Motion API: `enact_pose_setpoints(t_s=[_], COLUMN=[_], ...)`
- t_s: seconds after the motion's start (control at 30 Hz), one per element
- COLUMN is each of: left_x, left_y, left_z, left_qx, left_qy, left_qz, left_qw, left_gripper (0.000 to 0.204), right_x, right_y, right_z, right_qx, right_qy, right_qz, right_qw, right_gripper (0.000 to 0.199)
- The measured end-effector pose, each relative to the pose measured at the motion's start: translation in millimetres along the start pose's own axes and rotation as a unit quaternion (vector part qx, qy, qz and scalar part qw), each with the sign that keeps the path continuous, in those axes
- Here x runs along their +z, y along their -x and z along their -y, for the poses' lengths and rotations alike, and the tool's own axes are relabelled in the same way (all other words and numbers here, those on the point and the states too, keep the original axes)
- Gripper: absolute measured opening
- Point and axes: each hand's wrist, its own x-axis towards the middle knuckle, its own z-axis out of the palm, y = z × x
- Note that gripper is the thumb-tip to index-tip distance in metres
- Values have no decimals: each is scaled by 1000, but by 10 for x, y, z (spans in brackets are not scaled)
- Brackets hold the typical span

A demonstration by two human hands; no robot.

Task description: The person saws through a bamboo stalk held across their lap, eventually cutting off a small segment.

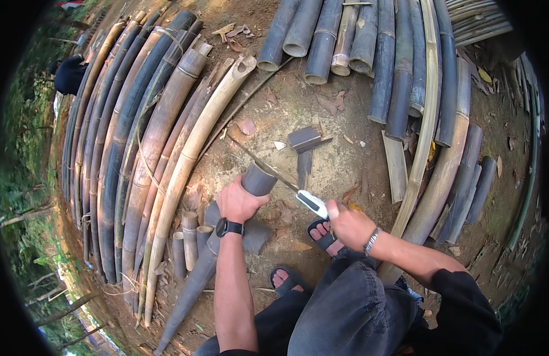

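My left hand (pixel 239 202) grips the upper end of a dark grey bamboo section (pixel 212 255) that leans from the ground at the lower left up to my hand. A black watch sits on that wrist. My right hand (pixel 347 222) holds a long knife (pixel 286 181) by its white and black handle. The thin blade lies across the cut top of the bamboo section. A metal bracelet is on my right wrist. Split bamboo pieces (pixel 304 142) lie on the dirt just beyond the blade.
Long curved bamboo poles (pixel 149 136) are stacked on the left. Dark cut bamboo tubes (pixel 357 47) lie at the top and right. Short bamboo stubs (pixel 188 243) stand beside the held section. My sandalled feet (pixel 304 255) rest on bare dirt. A person in dark clothes (pixel 69 74) is at the far left.
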Motion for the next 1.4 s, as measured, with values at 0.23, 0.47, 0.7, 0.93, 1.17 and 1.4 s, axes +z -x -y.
enact_pose_setpoints(t_s=[0.23,0.47,0.7,0.93,1.17,1.4], left_x=[38,-146,-108,85,117,114], left_y=[66,114,28,81,114,48], left_z=[-65,225,196,-17,-243,-153], left_qx=[5,-23,24,16,4,27], left_qy=[19,-5,-11,28,34,31], left_qz=[1,0,-16,-7,16,-10], left_qw=[1000,1000,1000,999,999,999], left_gripper=[77,73,65,66,72,78], right_x=[21,112,-48,103,29,159], right_y=[-251,-637,25,307,-118,-395], right_z=[24,235,5,-58,-183,-86], right_qx=[6,-34,16,3,22,9], right_qy=[-13,2,-21,23,11,2], right_qz=[32,30,12,-32,10,-13], right_qw=[999,999,1000,999,1000,1000], right_gripper=[55,46,42,39,44,46])
